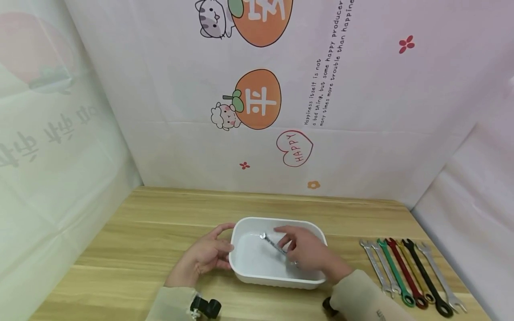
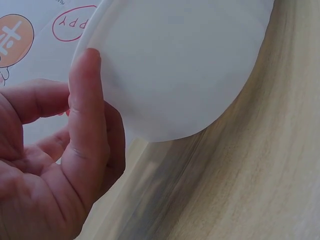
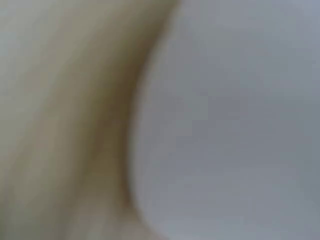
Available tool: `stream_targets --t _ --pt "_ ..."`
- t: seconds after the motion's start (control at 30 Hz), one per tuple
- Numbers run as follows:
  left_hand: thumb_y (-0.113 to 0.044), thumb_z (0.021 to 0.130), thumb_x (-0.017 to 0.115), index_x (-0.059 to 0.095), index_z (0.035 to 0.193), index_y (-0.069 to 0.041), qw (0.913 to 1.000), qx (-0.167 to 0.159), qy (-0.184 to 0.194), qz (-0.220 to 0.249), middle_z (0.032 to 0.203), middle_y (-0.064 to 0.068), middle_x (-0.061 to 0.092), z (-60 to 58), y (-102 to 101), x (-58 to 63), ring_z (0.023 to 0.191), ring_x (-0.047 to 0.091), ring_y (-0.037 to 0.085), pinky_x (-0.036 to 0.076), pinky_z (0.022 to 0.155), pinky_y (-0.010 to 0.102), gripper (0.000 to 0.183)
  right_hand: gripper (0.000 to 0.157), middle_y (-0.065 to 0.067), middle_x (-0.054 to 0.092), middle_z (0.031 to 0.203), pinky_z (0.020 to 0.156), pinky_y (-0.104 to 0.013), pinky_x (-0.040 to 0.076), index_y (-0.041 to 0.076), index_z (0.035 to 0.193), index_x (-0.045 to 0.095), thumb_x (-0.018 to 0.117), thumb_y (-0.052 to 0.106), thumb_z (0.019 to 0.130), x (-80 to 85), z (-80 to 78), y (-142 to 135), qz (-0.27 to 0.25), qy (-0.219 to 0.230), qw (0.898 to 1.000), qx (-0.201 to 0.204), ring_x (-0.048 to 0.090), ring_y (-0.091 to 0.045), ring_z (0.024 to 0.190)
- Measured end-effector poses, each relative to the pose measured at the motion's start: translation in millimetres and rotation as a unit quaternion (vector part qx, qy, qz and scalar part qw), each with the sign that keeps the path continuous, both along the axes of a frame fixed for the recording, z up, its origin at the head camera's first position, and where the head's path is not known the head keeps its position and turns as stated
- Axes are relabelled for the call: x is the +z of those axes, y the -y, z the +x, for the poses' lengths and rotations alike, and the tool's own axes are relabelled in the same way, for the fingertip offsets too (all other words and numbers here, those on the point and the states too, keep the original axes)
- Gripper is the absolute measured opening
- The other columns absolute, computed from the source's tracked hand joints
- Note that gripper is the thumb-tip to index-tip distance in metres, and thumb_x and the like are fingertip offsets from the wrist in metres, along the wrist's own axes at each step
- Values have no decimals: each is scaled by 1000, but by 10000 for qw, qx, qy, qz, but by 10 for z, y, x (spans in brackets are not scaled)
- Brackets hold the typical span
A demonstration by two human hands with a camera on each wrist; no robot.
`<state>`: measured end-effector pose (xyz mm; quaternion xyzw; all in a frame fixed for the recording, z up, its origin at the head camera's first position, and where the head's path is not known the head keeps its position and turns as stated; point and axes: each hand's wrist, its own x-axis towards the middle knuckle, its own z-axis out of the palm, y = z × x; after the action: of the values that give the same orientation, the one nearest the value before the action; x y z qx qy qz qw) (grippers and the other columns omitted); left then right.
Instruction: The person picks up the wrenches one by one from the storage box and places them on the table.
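A white rectangular dish (image 1: 257, 256) with rounded corners stands on the wooden table. At its left end my left hand (image 1: 210, 250) holds the wall; in the left wrist view the thumb (image 2: 86, 95) lies against it, tip near the rim, with other fingers behind. My right hand (image 1: 307, 249) is inside the dish, over a small silver wrench (image 1: 275, 245). Its index finger stretches left while the other fingers bend down at the shaft, hiding part of it. I cannot tell if they grip it. In the right wrist view only the blurred dish (image 3: 225, 125) shows, no fingers.
Several wrenches lie side by side at the right of the table (image 1: 168, 232): silver ones (image 1: 375, 267), a green one (image 1: 395, 269), a red one (image 1: 406, 272), a gold one (image 1: 415, 269) and a black one (image 1: 427, 276). A printed white cloth (image 1: 361, 169) hangs behind.
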<state>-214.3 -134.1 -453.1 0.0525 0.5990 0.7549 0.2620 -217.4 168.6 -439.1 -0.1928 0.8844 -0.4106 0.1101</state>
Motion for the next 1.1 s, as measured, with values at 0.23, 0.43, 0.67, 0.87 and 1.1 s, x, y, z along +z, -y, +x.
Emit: stream_targets --t 0.23,0.43,0.67,0.87,1.1 --pt "8 89 55 29 153 -10 9999 39 -67 -133 87 16 60 -4 1 -19 66 64 23 59 55 34 71 75 -22 59 125 73 -42 59 5 149 40 62 -16 81 304 -116 -274 -2334 1228 9579 -1138 62 -36 91" --pt "7 88 56 29 152 -11 9999 51 -64 -145 87 16 60 -10 4 -25 66 63 23 59 55 34 72 79 -27 44 142 79 -39 58 6 154 29 59 -14 84 435 -195 -666 -2437 1129 9476 -1732 62 -32 99" --pt "7 88 56 30 152 -11 9998 55 -57 -171 84 16 61 -2 -9 -18 66 65 24 59 56 35 72 81 -32 44 140 73 -38 59 -1 154 23 59 -11 83 352 -130 -1211 -1430 726 9625 -2188 63 -26 92" --pt "7 87 56 31 152 -11 9998 66 -57 -188 81 17 61 6 -13 -2 66 65 25 59 56 35 72 78 -34 49 134 61 -39 57 -7 151 24 56 -10 80 140 104 -1532 -609 673 9666 -2399 61 -27 79" --pt "7 87 56 30 153 -11 9998 70 -38 -157 79 16 61 11 -9 7 65 65 24 60 57 35 73 70 -27 55 124 56 -39 51 -9 148 29 56 -8 84 -22 352 -1648 -161 1140 9584 -2613 57 -25 74"
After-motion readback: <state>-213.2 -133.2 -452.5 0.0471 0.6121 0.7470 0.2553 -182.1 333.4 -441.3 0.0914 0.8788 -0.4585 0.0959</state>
